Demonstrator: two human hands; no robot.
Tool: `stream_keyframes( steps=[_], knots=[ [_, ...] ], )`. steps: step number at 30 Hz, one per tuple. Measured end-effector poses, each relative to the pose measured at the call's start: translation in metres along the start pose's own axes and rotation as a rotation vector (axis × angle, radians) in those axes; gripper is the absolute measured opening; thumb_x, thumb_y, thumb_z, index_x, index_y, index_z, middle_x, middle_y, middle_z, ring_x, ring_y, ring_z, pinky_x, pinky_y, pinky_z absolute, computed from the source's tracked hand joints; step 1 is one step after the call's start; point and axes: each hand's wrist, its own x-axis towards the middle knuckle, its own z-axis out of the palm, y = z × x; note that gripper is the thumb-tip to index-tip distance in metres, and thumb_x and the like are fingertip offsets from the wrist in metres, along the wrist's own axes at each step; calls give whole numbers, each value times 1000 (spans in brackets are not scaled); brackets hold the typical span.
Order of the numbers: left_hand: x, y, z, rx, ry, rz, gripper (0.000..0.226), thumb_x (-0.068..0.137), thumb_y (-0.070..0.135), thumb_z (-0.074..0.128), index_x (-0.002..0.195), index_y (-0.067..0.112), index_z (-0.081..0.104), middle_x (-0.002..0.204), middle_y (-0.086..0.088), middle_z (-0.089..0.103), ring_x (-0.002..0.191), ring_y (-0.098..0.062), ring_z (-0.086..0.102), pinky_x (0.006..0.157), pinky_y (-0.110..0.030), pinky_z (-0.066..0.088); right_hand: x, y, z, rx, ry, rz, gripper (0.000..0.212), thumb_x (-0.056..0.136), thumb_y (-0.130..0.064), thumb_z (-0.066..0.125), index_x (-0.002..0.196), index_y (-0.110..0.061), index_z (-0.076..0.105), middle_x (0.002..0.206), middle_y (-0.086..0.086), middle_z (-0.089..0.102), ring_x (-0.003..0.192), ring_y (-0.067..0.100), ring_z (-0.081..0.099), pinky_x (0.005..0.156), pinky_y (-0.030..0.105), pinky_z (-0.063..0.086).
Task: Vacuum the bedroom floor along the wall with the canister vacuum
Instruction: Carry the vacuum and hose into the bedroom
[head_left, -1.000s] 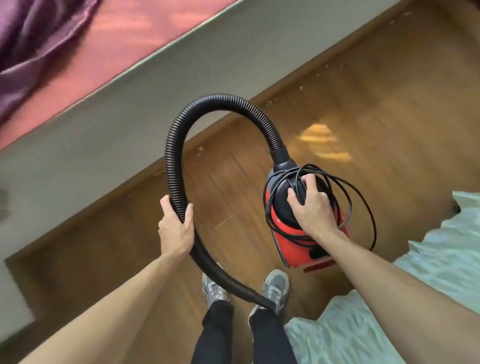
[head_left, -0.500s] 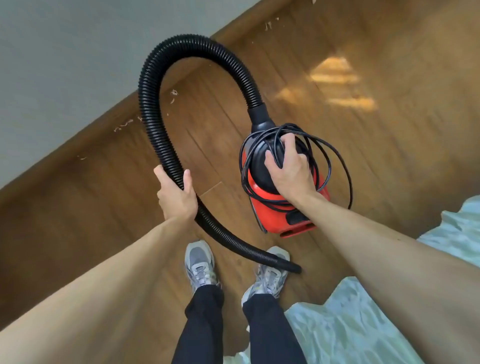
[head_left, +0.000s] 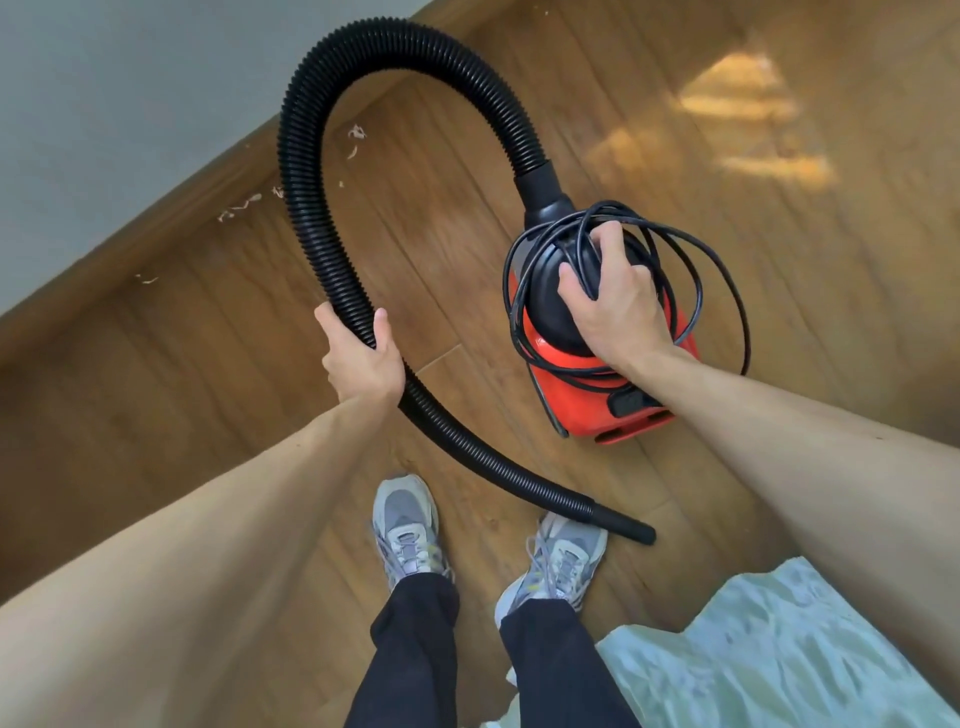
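Head view, single entry.

1. Canister vacuum (head_left: 571, 384): red body with a black domed top, placed right of centre over the wooden floor (head_left: 779, 338), well apart from the wall. Whether it stood on the boards or hung from the hand could not be told.
2. Right hand (head_left: 615, 312): on the black top, fingers curled and gripping there, with strands of the cord passing under them.
3. Power cord (head_left: 700, 293): black, in loose loops round the top of the canister, spilling out toward its right side.
4. Hose (head_left: 298, 171): black and ribbed, rising from the collar at the front of the canister, arching up and over toward the wall, then running down past the left hand.
5. Left hand (head_left: 363, 358): closed round the hose on its descending run, thumb on one side and fingers on the other.
6. Hose end (head_left: 623, 525): a smooth black tube, lying low just beside the right shoe (head_left: 561, 558).
7. Wall (head_left: 130, 104): grey, across the upper left corner, met by a brown skirting board (head_left: 156, 244).
8. Pale scraps (head_left: 239, 205): scattered on the floor along the skirting, near the hose arch.
9. Left shoe (head_left: 408, 525): grey, laced like its pair, below dark trousers (head_left: 415, 649), at the bottom centre.
10. Pale fabric (head_left: 779, 649): rumpled, at the floor's lower right corner.
11. Light patch (head_left: 737, 88): bright, on the boards at upper right.
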Motion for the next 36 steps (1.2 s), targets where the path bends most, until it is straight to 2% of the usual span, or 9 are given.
stream_keyframes(
  steps=[3,10,13,19,21,23,27,33,36],
  knots=[
    [10,-2,10,-41,-12,3,47,102,37,47,143,21,30,103,-2,57,90,-22,55,85,-31,42,3,7,0,-17,-2,-23,23,98,-32,49,109,-16,38,63,17,56,53,33,52,54,48,47],
    [19,-10,16,-76,-16,-20,46,103,33,48,144,23,30,109,1,56,97,-21,55,98,-38,44,10,10,2,-19,26,-33,26,97,-34,47,113,-16,39,65,15,60,56,34,57,56,51,49],
    [20,-13,15,-79,-21,-29,45,102,31,49,143,23,31,110,1,56,99,-20,55,96,-36,44,9,13,-1,-41,27,-16,26,97,-36,45,113,-16,38,67,14,61,58,32,58,58,51,50],
    [12,-8,15,-59,-27,-30,41,102,27,50,139,18,34,105,-1,57,95,-20,54,87,-32,41,2,14,-16,-68,-25,33,26,101,-31,45,118,-13,37,75,12,61,64,29,58,59,41,46],
    [8,-1,12,-42,-18,-54,42,102,25,51,139,17,34,106,-4,56,95,-21,53,88,-35,43,1,10,-18,-88,-47,46,28,101,-31,45,120,-13,36,84,11,62,73,31,59,65,44,49],
    [4,7,7,-9,-15,-76,41,102,23,51,139,14,34,112,-9,57,99,-24,56,91,-38,45,0,5,-20,-121,-76,70,34,100,-30,47,127,-13,35,102,11,63,88,32,60,76,46,51],
    [-4,26,-11,52,-33,-120,45,102,25,51,138,7,31,126,-17,57,114,-34,58,95,-43,46,-4,-7,-36,-225,-210,134,57,99,-29,52,146,-13,24,138,16,50,117,36,54,94,46,47],
    [-16,83,-61,117,-40,-101,63,96,30,59,142,2,25,136,-23,49,124,-38,52,105,-48,44,-2,-52,-97,-411,-316,114,62,97,-40,53,146,-13,26,143,14,44,125,36,49,98,47,46],
    [-26,132,-99,188,-53,-10,81,95,31,61,152,4,11,147,-24,37,132,-41,44,110,-51,40,6,-92,-147,-481,-293,86,63,98,-43,50,147,-15,23,141,14,44,123,36,50,96,47,46]
  ],
)
